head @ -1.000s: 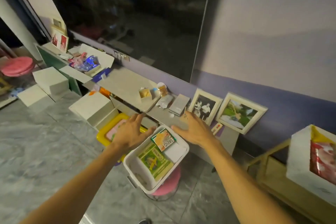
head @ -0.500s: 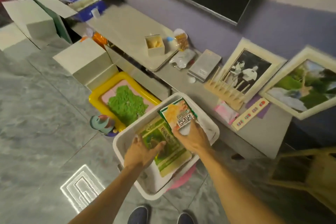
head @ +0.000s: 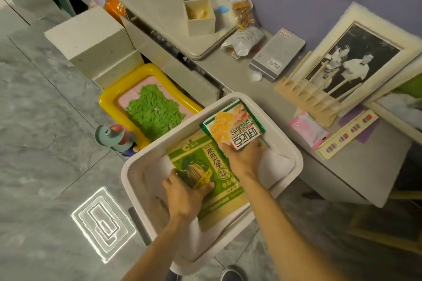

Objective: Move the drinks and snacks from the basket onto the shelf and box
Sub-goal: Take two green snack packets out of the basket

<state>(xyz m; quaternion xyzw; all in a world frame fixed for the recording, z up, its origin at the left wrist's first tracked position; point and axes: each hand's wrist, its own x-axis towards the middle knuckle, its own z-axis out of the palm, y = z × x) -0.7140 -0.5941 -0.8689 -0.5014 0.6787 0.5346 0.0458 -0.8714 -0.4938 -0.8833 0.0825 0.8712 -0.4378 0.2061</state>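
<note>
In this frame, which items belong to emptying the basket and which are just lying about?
Job: white basket, green seed packet gripped by the left hand, cracker packet held by the right hand, grey shelf.
Lying about: framed photo, silver box, wooden rack, yellow tray of green sand, pink pouch.

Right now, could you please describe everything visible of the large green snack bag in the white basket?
The large green snack bag is a flat, glossy pouch printed with a sunflower seed and large characters. It lies slanted in the white basket. The left hand grips its left edge, thumb on top; a smaller green-and-orange packet overlaps its far corner.
</note>
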